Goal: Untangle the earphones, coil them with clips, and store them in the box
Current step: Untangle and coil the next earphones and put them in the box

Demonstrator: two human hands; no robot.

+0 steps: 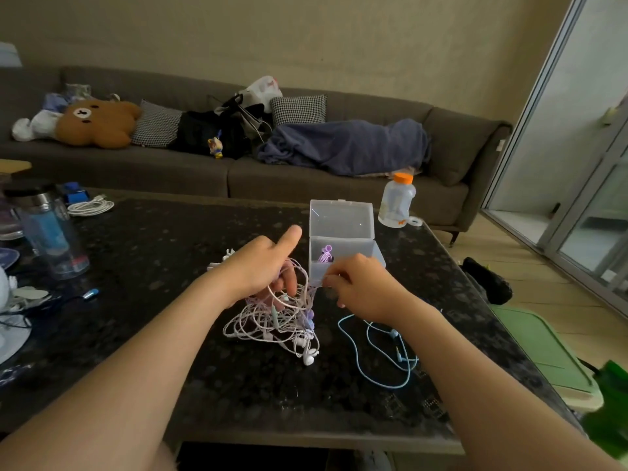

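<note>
while the tangle (277, 322) of pink and white earphones sits on the counter (170, 266) with its top lifted, the step in hand looks like the untangling, with one strand being drawn out of the knot. the next move likely calls for easing the hands apart and following that strand through the loops rather than tugging the knot tighter. the left hand (265, 266) is hooked into the top of the tangle, its fingers (289, 278) curled through the cords and one digit sticking up free. the right hand (360, 290), at 3 o'clock of the tangle, has its fingers (334, 283) pinched together on a strand. a blue set (380, 355) lies loose at 4 o'clock. the open box (341, 219) stands at 1 o'clock with a purple coil (325, 254) inside, and a bottle (396, 202) is beyond it.
</note>
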